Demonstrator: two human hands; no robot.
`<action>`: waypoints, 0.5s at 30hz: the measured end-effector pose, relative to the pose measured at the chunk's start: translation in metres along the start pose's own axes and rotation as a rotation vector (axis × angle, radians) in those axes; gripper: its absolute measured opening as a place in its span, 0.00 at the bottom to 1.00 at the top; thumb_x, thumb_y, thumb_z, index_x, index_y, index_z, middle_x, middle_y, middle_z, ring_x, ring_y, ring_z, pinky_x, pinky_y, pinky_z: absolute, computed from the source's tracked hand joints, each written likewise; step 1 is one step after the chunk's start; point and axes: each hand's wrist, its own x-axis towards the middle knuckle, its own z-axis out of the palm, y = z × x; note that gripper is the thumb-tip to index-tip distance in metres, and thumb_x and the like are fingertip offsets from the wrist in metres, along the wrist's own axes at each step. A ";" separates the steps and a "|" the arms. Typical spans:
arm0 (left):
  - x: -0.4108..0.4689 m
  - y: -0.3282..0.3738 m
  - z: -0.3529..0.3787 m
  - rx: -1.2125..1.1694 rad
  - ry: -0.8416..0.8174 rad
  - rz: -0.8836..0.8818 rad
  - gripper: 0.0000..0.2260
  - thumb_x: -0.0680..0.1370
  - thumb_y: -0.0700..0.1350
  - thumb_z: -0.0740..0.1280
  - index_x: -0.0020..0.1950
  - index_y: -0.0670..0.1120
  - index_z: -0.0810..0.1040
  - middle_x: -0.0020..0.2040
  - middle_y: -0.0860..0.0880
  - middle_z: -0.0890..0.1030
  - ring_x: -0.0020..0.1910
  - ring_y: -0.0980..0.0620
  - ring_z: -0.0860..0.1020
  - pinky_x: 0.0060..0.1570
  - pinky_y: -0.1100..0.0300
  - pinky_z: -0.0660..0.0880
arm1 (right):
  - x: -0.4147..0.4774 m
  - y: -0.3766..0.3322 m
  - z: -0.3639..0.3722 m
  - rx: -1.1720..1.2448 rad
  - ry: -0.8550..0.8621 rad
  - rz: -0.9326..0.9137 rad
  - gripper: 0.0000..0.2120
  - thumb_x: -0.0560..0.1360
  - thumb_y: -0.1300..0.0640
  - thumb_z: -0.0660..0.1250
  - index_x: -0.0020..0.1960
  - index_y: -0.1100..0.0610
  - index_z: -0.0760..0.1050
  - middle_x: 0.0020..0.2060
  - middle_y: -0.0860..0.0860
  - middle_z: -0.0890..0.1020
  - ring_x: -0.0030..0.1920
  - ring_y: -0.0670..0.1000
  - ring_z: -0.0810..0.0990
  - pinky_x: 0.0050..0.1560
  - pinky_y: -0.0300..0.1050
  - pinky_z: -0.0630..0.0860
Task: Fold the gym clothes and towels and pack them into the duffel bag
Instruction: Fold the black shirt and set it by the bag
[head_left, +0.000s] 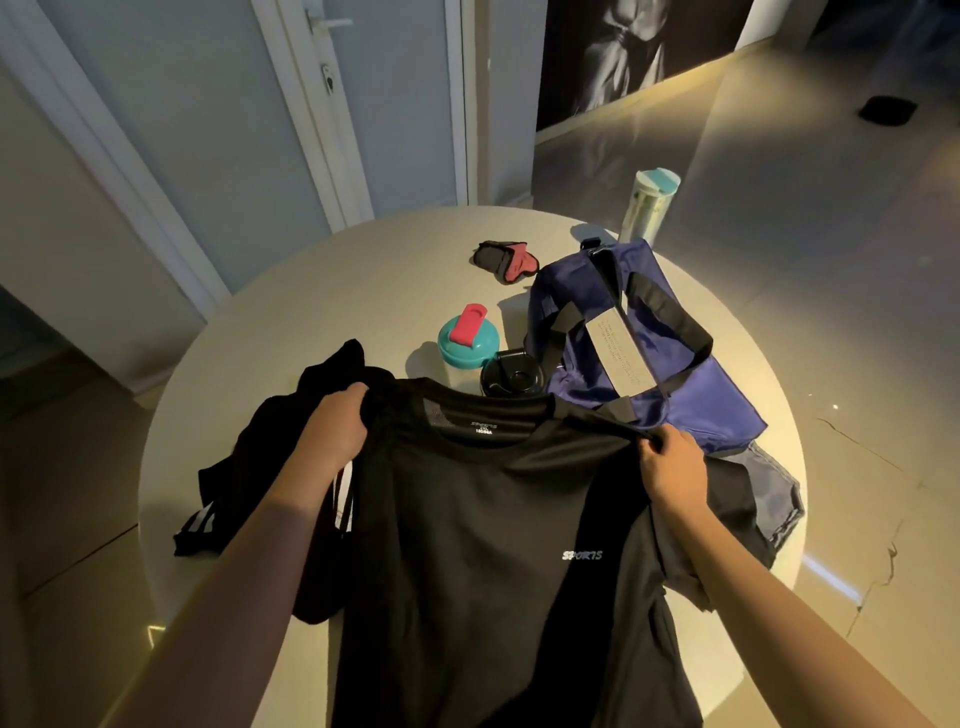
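One black T-shirt (483, 545) is held up at lower centre of the frame, chest print toward the camera, hem out of frame at the bottom. Both shoulders are gripped: left hand (337, 426) with fingers (356, 391) curled over one seam, right hand (670, 462) pinching the other.

Step judged: spreading before the first fold. To be done well, the shirt should be lowered flat onto the table (363, 275), shoulders kept level and creases smoothed before the sleeves are turned in.

A striped black garment (249, 467) lies bunched at centre left and a grey one (774, 499) at centre right. The blue duffel bag (696, 410) sits just beyond, right of centre. A teal-lidded shaker (467, 340) and a black-lidded bottle (511, 376) stand beside it, crowding the laying space.
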 end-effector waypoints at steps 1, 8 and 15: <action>0.005 -0.004 0.002 0.031 0.008 -0.002 0.12 0.78 0.34 0.59 0.61 0.41 0.73 0.51 0.40 0.78 0.48 0.44 0.77 0.49 0.50 0.75 | 0.002 0.000 0.001 0.003 0.002 0.008 0.08 0.77 0.61 0.59 0.40 0.61 0.68 0.42 0.61 0.75 0.40 0.55 0.69 0.39 0.45 0.61; -0.001 -0.001 0.019 0.376 0.083 -0.013 0.14 0.75 0.35 0.63 0.60 0.43 0.73 0.55 0.43 0.74 0.53 0.44 0.74 0.47 0.54 0.74 | -0.001 0.009 0.013 -0.004 -0.027 0.036 0.06 0.77 0.59 0.60 0.43 0.59 0.71 0.45 0.60 0.77 0.42 0.55 0.72 0.39 0.44 0.64; -0.025 0.101 0.092 0.158 -0.151 0.480 0.12 0.78 0.43 0.60 0.61 0.46 0.76 0.58 0.47 0.75 0.59 0.46 0.72 0.56 0.52 0.70 | -0.009 0.013 0.009 0.116 -0.070 0.080 0.27 0.74 0.58 0.66 0.71 0.57 0.64 0.61 0.56 0.75 0.57 0.55 0.75 0.54 0.48 0.73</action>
